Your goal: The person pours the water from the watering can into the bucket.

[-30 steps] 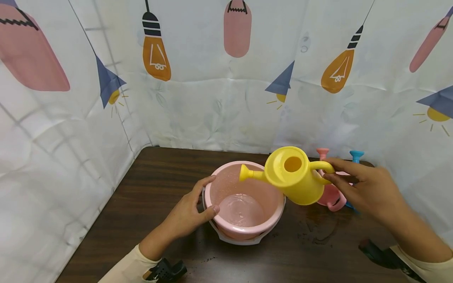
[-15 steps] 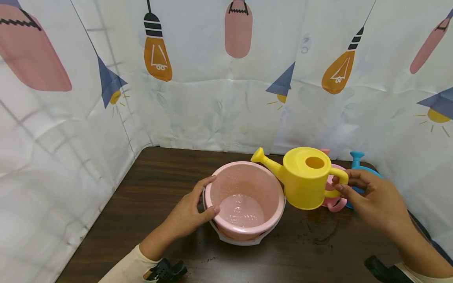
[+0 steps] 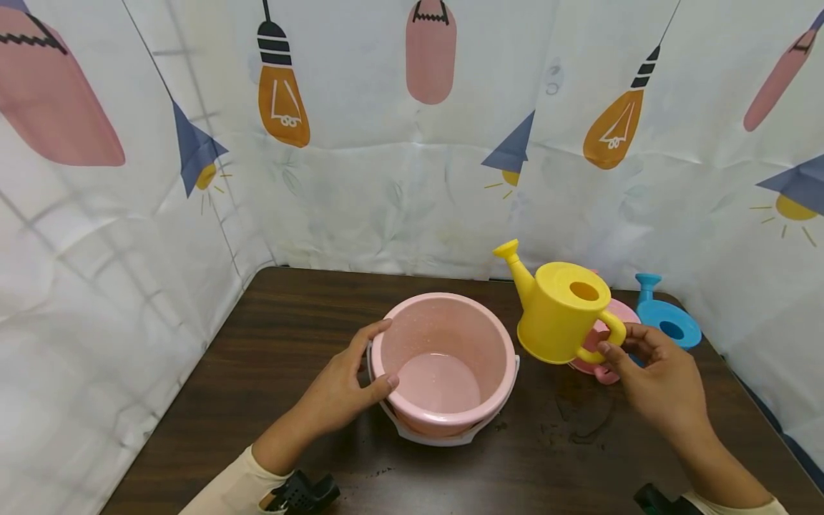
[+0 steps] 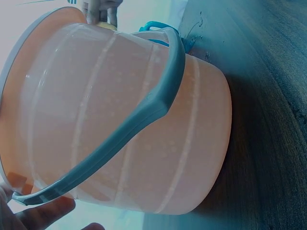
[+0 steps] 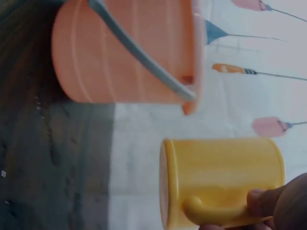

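Note:
A pink bucket [image 3: 444,336] with a grey-white handle folded down stands mid-table, a little water in its bottom. My left hand [image 3: 344,383] grips its near-left rim, thumb over the edge; the left wrist view shows the bucket's side [image 4: 124,129] and handle close up. My right hand [image 3: 656,379] holds a yellow watering can [image 3: 561,309] by its handle, upright and just right of the bucket, spout pointing up toward the back. In the right wrist view the yellow can [image 5: 220,177] fills the lower right, with the bucket [image 5: 124,52] above it.
A pink watering can [image 3: 608,343] sits partly hidden behind the yellow one, and a blue watering can [image 3: 666,323] stands at the back right. Water spots [image 3: 579,418] mark the dark wooden table [image 3: 270,322]. A patterned curtain [image 3: 412,143] walls the table on three sides.
The yellow can was tipped with its spout over the bucket; my right hand has since swung it upright and drawn it right, away from the bucket. The left hand has stayed on the rim.

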Tool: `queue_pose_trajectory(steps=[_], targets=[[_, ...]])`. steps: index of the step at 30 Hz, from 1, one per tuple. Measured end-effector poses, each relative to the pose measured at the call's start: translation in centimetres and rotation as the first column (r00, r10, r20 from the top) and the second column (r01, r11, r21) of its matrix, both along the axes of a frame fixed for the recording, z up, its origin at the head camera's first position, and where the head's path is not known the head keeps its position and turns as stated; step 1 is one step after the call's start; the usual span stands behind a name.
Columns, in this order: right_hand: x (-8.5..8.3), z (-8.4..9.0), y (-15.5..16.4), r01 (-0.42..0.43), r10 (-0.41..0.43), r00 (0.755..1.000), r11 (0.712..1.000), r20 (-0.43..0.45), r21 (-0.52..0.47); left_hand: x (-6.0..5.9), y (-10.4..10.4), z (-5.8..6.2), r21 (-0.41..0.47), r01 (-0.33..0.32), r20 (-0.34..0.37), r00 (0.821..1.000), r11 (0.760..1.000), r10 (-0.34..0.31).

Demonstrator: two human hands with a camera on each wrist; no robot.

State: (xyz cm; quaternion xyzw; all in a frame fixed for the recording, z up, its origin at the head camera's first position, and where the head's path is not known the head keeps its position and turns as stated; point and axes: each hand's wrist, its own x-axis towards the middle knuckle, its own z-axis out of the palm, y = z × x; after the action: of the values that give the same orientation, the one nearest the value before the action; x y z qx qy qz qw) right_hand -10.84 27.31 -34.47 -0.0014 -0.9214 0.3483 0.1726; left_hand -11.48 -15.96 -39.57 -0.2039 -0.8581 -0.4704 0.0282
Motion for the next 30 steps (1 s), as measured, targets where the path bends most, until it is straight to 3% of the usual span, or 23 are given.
queue_pose_trajectory(steps=[9,21,30], targets=[[-1.0,-2.9,-1.7,0.01,-0.006,0.999,0.994,0.04,-0.111,0.1,0.1,0.1,0.005,0.005,0.015,1.0,1.0,-0.005],[-2.0,-5.6,-2.6,0.08,-0.063,0.992,0.984,0.106,-0.162,0.1,0.0,0.0,0.009,0.0,0.012,1.0,1.0,0.0],[-2.5,-6.8,-2.8,0.098,-0.081,0.991,0.982,0.11,-0.161,0.0,0.0,0.1,0.006,0.002,0.021,1.0,1.0,-0.002]])
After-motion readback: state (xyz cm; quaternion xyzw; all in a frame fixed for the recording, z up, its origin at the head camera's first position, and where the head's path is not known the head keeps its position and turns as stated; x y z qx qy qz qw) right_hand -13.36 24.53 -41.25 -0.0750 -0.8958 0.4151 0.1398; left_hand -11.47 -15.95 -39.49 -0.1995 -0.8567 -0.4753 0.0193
